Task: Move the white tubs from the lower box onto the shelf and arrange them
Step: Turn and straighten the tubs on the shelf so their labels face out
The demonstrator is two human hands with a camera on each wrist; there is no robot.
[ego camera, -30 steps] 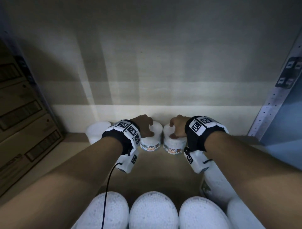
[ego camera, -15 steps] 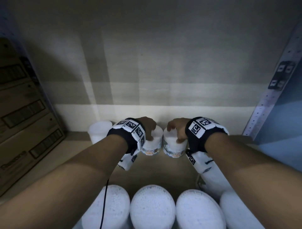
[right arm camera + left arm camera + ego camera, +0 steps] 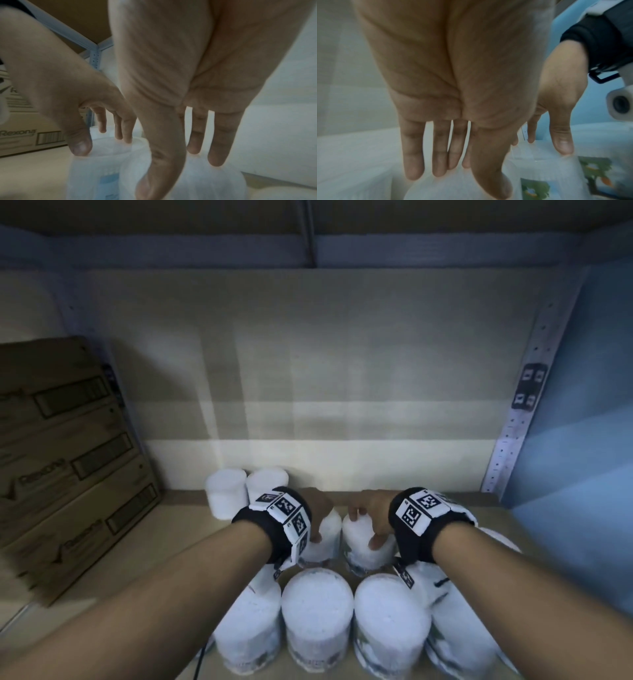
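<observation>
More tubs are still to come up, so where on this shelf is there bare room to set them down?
Bare shelf board runs along the back wall, from the two back tubs rightward to the right upright. Another open strip lies between the cardboard boxes and the front row of tubs. The front centre is crowded: both hands' tubs sit directly behind that row.

Well to the left of the hands stands a stack of brown cardboard cartons [image 3: 65, 460] (printed "Rexona", with barcode panels on the side facing in). Beyond the hands rises a pale back wall [image 3: 342, 378]. To their right a perforated grey upright [image 3: 513, 433] carries a dark marker tag [image 3: 529, 386].
</observation>
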